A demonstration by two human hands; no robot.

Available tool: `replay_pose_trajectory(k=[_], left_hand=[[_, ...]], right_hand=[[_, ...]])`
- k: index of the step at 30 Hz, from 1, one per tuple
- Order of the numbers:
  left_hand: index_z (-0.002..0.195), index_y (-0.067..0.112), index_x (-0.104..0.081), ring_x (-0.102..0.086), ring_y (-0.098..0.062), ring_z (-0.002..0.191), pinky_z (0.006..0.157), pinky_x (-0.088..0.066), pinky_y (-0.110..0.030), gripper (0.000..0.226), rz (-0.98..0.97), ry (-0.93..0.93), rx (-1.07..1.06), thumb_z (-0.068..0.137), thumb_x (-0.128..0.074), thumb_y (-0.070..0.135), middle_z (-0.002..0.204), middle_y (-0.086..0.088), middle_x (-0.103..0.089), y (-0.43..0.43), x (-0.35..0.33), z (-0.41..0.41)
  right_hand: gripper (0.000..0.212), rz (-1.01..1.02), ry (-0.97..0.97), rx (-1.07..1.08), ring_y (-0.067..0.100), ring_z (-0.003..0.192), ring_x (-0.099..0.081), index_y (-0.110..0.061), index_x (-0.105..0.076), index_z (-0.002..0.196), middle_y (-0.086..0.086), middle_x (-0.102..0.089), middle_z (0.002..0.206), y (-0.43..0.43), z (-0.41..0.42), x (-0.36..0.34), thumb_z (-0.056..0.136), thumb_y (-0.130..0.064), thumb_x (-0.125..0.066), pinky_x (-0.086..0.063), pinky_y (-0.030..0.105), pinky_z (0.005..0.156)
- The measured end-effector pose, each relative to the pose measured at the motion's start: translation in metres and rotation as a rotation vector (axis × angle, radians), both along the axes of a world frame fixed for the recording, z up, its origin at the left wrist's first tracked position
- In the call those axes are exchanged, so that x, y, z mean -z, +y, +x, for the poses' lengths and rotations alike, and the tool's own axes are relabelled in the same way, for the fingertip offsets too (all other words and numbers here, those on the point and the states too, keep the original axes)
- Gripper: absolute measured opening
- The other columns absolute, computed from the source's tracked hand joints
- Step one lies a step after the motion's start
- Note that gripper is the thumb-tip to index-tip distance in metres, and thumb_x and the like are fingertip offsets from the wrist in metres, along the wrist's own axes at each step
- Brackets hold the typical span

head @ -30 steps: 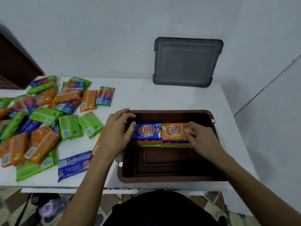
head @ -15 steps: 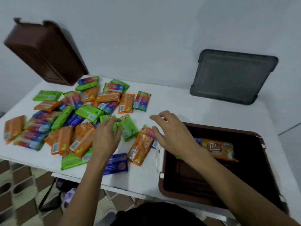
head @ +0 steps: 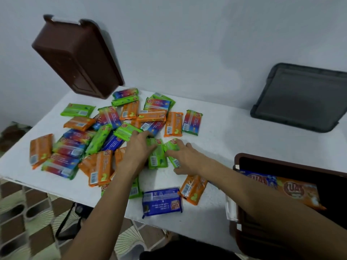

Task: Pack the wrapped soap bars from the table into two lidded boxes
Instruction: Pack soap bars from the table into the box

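A blue bar (head: 161, 201) lies close to the front edge of the table (head: 225, 139), and an orange bar (head: 193, 188) lies just right of it, tilted. At the right edge stands the open brown box (head: 237, 239); a blue and an orange packed bar (head: 293, 190) lie side by side in it, labels up.

Both forearms reach in from the near side to the middle of the table. The left hand (head: 138, 149) lies palm down over the loose bars with its thumb across a green bar (head: 157, 156). I cannot tell whether its grip has closed on anything. Just to the right, the right hand (head: 185, 156) rests on a second green bar (head: 171, 145), its fingers spread and fairly straight, so the grip is not closed round the bar.

Beyond and left of the hands, the pile (head: 105, 132) of green, orange, blue and rainbow bars covers the left half of the table, many overlapping. At the back left a second brown box (head: 75, 57) leans tilted against the wall (head: 187, 44), bottom towards the camera. At the back right a grey lid (head: 300, 96) leans on the same wall.
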State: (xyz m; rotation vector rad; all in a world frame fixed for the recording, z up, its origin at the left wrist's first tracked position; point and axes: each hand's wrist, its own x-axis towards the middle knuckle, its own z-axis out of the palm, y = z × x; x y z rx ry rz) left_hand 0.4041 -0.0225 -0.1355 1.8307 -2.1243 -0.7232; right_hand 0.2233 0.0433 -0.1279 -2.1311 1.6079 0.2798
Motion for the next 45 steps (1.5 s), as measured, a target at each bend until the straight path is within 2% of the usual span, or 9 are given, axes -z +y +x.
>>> replay_pose_trajectory(k=[3, 7, 12, 15, 21, 29, 34, 40, 45], left_hand=[[0.118, 0.026, -0.063, -0.053, -0.029, 0.107, 0.091, -0.044, -0.036, 0.036, 0.070, 0.054, 0.025, 0.084, -0.073, 0.029, 0.120, -0.011, -0.050, -0.006, 0.001, 0.001], [0.100, 0.023, -0.070, -0.062, -0.026, 0.084, 0.068, -0.049, -0.036, 0.011, 0.163, 0.218, 0.074, 0.090, -0.066, 0.025, 0.105, -0.009, -0.066, -0.003, -0.011, 0.005], [0.113, 0.015, -0.063, -0.068, -0.020, 0.089, 0.080, -0.057, -0.030, 0.024, 0.494, 0.492, 0.131, 0.090, -0.064, 0.007, 0.103, -0.011, -0.067, 0.002, -0.027, 0.018], [0.114, 0.027, -0.058, -0.066, -0.018, 0.099, 0.086, -0.056, -0.037, 0.028, 0.379, 0.375, 0.261, 0.094, -0.059, 0.007, 0.108, -0.006, -0.064, 0.004, -0.023, 0.023], [0.109, 0.042, -0.052, -0.063, -0.017, 0.087, 0.072, -0.055, -0.045, 0.012, -0.009, 0.232, 0.352, 0.100, -0.046, 0.040, 0.094, 0.002, -0.064, 0.023, -0.027, 0.005], [0.107, 0.020, -0.059, -0.067, -0.028, 0.083, 0.059, -0.059, -0.036, 0.013, -0.028, 0.777, 0.097, 0.101, -0.048, 0.024, 0.099, -0.014, -0.063, 0.080, -0.060, -0.053], [0.117, 0.023, -0.057, -0.070, -0.013, 0.091, 0.073, -0.057, -0.025, 0.023, 0.177, 1.112, 0.017, 0.096, -0.056, 0.014, 0.108, -0.006, -0.067, 0.130, -0.066, -0.096], [0.132, 0.018, -0.051, -0.067, -0.020, 0.104, 0.078, -0.056, -0.027, 0.041, 0.349, 1.229, 0.023, 0.094, -0.056, 0.004, 0.118, -0.011, -0.065, 0.172, -0.053, -0.131], [0.136, 0.022, -0.048, -0.063, -0.022, 0.115, 0.085, -0.056, -0.027, 0.044, 0.355, 1.157, 0.031, 0.095, -0.057, 0.007, 0.126, -0.010, -0.062, 0.185, -0.049, -0.141]], right_hand=[[0.048, 0.000, -0.048, 0.035, 0.046, 0.120, -0.037, -0.037, -0.046, 0.132, 0.016, -0.021, 0.149, -0.002, -0.005, 0.000, 0.087, -0.029, -0.058, -0.041, 0.050, 0.097], [0.032, -0.083, -0.247, 0.153, 0.033, 0.115, -0.050, -0.032, -0.057, 0.122, 0.009, -0.044, 0.137, -0.006, -0.011, -0.012, 0.091, -0.035, -0.047, -0.041, 0.045, 0.099], [0.040, -0.192, -0.440, 0.256, 0.022, 0.095, -0.064, -0.030, -0.053, 0.130, 0.008, -0.060, 0.130, 0.000, -0.034, -0.042, 0.095, -0.011, -0.049, -0.053, 0.034, 0.078], [0.039, -0.270, -0.545, 0.325, 0.027, 0.068, -0.064, -0.031, -0.054, 0.128, 0.007, -0.064, 0.120, 0.013, -0.050, -0.053, 0.098, -0.008, -0.044, -0.054, 0.036, 0.062], [0.026, -0.409, -0.804, 0.490, 0.008, 0.082, -0.067, -0.025, -0.056, 0.120, 0.001, -0.060, 0.117, 0.054, -0.086, -0.079, 0.101, -0.011, -0.047, -0.052, 0.013, 0.063], [0.014, -0.520, -1.109, 0.732, 0.019, 0.092, -0.071, -0.011, -0.062, 0.107, 0.002, -0.064, 0.112, 0.158, -0.142, -0.103, 0.098, -0.009, -0.051, -0.061, 0.030, 0.069], [0.022, -0.432, -1.097, 0.776, 0.029, 0.079, -0.071, -0.008, -0.063, 0.112, 0.011, -0.066, 0.111, 0.213, -0.171, -0.099, 0.098, -0.001, -0.048, -0.061, 0.034, 0.068], [0.036, -0.167, -1.191, 0.811, 0.023, 0.106, -0.069, -0.009, -0.058, 0.125, 0.014, -0.064, 0.120, 0.222, -0.183, -0.070, 0.095, 0.008, -0.049, -0.059, 0.035, 0.086], [0.037, -0.186, -0.904, 0.766, 0.020, 0.075, -0.075, -0.013, -0.057, 0.130, 0.017, -0.073, 0.084, 0.202, -0.186, -0.048, 0.095, -0.002, -0.054, -0.061, 0.031, 0.076]])
